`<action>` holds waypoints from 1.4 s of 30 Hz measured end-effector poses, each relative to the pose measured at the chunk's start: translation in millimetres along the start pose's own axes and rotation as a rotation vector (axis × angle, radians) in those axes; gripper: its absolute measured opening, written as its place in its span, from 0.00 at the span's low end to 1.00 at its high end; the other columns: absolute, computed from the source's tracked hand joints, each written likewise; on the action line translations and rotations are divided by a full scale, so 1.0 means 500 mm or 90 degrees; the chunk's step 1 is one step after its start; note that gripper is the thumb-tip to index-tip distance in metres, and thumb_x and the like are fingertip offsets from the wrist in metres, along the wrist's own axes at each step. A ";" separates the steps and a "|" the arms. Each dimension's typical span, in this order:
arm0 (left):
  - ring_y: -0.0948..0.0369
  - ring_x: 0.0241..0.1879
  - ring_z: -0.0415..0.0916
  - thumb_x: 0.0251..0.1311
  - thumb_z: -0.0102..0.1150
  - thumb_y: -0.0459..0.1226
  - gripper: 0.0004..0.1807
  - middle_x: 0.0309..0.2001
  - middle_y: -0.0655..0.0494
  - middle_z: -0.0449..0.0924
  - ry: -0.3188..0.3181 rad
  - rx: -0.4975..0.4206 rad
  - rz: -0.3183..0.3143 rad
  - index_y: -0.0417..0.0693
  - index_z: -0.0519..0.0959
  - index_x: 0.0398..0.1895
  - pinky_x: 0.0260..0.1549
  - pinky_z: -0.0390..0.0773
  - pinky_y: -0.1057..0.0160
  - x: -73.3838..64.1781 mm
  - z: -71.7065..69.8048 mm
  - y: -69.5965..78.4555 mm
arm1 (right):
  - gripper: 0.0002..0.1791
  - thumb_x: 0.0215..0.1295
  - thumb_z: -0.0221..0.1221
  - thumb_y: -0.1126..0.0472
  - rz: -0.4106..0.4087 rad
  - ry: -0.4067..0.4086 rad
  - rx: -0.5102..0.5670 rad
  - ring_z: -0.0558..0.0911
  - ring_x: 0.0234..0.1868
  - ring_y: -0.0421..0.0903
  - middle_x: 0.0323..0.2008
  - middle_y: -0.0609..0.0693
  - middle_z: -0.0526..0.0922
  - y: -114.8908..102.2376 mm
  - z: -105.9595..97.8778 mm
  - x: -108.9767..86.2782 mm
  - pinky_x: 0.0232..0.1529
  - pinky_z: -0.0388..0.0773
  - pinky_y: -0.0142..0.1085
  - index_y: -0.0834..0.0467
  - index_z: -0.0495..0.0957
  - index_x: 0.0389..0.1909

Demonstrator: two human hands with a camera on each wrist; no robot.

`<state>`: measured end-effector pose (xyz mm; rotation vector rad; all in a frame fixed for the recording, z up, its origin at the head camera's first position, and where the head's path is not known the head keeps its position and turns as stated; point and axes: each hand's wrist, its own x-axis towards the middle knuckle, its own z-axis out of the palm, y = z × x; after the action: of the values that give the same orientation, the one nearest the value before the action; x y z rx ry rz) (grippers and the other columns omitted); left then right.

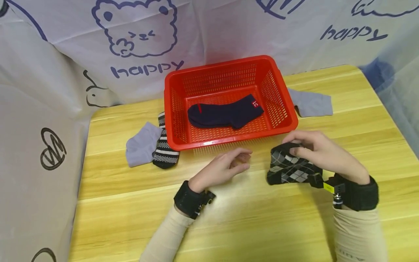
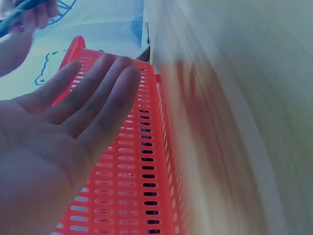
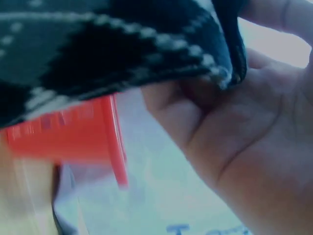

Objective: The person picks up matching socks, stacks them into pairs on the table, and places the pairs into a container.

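Right hand [image 1: 322, 151]: we are pinching the argyle sock [image 1: 288, 168] just in front of the red basket [image 1: 229, 139]. Left hand [image 1: 222, 169]: we are hovering, fingers loose, holding nothing. We are judging the sock light, soft, floppy, favouring a grip on its upper edge.

At three o'clock we see the right hand [image 3: 239, 125], holding the patterned sock [image 3: 112, 51] at eleven. We spot a blurred red basket [image 3: 68, 137] near nine.

Printed cloth [image 1: 226, 32] behind wood-grain table [image 1: 262, 225]
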<state>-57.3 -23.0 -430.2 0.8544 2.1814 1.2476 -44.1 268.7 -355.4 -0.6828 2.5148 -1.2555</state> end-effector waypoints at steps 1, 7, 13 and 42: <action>0.59 0.58 0.79 0.72 0.51 0.44 0.23 0.59 0.49 0.80 0.002 0.002 0.001 0.46 0.70 0.66 0.57 0.77 0.57 0.000 0.000 0.000 | 0.16 0.63 0.53 0.74 -0.013 0.002 0.013 0.76 0.35 0.35 0.37 0.41 0.81 -0.007 0.007 0.002 0.35 0.74 0.28 0.52 0.79 0.44; 0.58 0.66 0.72 0.75 0.45 0.43 0.22 0.67 0.55 0.74 -0.025 -0.017 0.049 0.51 0.69 0.69 0.65 0.71 0.60 0.001 -0.001 0.000 | 0.24 0.55 0.48 0.82 -0.172 -0.039 0.162 0.79 0.39 0.39 0.36 0.44 0.83 -0.038 0.060 0.022 0.42 0.74 0.30 0.52 0.81 0.38; 0.66 0.63 0.71 0.69 0.55 0.37 0.22 0.64 0.52 0.75 -0.106 -0.098 0.118 0.50 0.71 0.65 0.65 0.70 0.61 -0.002 0.001 0.016 | 0.27 0.45 0.48 0.85 -0.341 -0.118 0.263 0.78 0.45 0.43 0.40 0.51 0.81 -0.067 0.108 0.038 0.50 0.73 0.35 0.53 0.80 0.36; 0.73 0.22 0.63 0.62 0.64 0.41 0.08 0.23 0.66 0.70 -0.055 -0.080 0.048 0.51 0.80 0.27 0.27 0.64 0.72 -0.018 -0.037 0.011 | 0.14 0.62 0.65 0.63 0.028 0.006 0.033 0.68 0.20 0.39 0.38 0.41 0.84 -0.071 0.104 0.042 0.24 0.64 0.31 0.46 0.81 0.48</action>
<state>-62.1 -37.9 -415.9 0.9295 1.9971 1.3427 -29.8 203.7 -358.4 -0.6069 2.4825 -1.3061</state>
